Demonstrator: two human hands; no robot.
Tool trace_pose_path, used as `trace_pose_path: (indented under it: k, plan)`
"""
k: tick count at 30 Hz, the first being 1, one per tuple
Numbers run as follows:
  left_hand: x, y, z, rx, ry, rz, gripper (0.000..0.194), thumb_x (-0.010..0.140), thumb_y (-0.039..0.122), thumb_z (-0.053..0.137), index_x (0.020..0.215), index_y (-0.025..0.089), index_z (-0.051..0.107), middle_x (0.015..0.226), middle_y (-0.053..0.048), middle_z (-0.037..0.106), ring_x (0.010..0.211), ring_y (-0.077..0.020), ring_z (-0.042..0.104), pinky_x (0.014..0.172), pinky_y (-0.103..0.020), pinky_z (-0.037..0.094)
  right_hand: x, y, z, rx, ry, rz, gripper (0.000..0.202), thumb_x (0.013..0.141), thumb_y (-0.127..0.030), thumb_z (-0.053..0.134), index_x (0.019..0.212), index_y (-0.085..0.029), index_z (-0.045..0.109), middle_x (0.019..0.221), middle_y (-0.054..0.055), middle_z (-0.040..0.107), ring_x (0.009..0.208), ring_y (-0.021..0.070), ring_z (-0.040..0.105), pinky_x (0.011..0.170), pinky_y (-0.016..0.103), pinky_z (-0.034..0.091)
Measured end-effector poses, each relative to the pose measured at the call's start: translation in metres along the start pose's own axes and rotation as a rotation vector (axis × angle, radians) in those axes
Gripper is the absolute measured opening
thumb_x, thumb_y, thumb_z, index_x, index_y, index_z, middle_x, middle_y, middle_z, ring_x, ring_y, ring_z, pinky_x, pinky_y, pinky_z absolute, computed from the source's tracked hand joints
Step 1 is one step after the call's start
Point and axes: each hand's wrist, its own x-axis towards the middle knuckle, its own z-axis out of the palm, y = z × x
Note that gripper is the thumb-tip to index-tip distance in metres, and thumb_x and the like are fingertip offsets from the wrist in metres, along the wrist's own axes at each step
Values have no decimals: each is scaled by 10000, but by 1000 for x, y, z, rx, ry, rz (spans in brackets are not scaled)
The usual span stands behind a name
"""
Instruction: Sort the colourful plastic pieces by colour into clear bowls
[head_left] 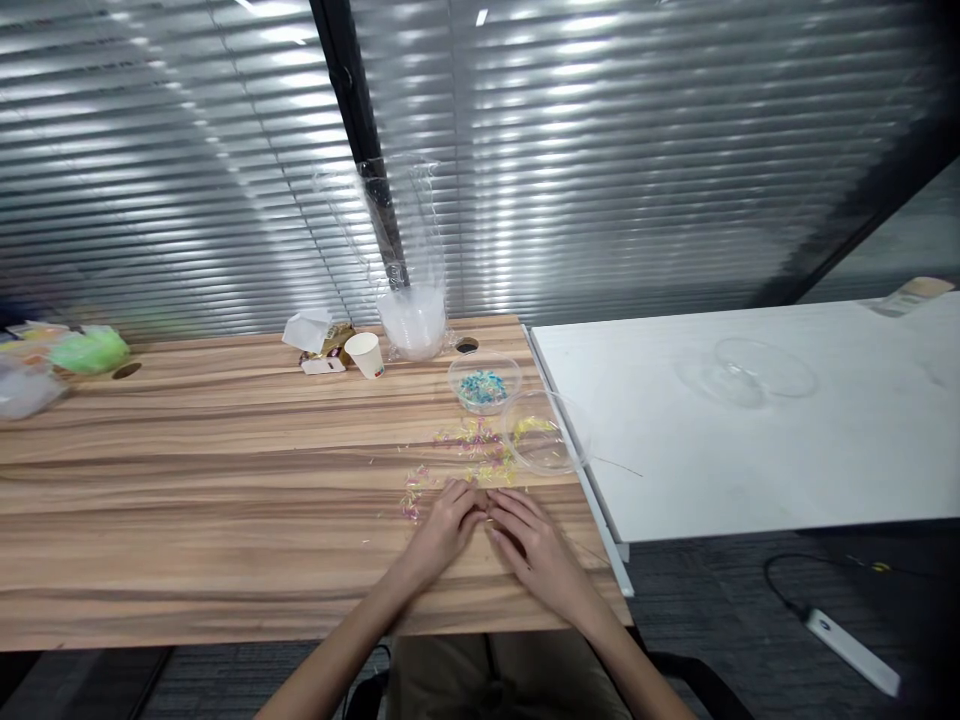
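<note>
My left hand rests on the wooden table with its fingers curled and the fingertips together. Facing it, my right hand has bent fingers, and its fingertips come close to those of the left. Whatever lies between the fingertips is too small and too hidden to make out. Just beyond both hands are scattered small yellow and pink pieces, like tube beads. A clear round container with some yellow pieces stands past my right hand. Behind it is a clear bowl holding blue and pale pieces.
A paper cup, an open tissue pack and a tall clear bag stand at the back. Plastic bags lie far left. Clear lids lie on the white table. A thin strand crosses the tables' gap.
</note>
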Motion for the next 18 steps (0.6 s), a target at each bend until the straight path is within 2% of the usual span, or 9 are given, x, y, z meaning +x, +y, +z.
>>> trace_pose_path:
  k: [18]
  plan:
    - [0,3,-2,8,12,4,99,936,137,497,910,174,585,928,-52,614,903,-192,545,800,-311,452,0,1,0,-3,-28,16,305,947,-184,462,1212,-174,613,1296,93,560,1247,231,467,1051,452,430]
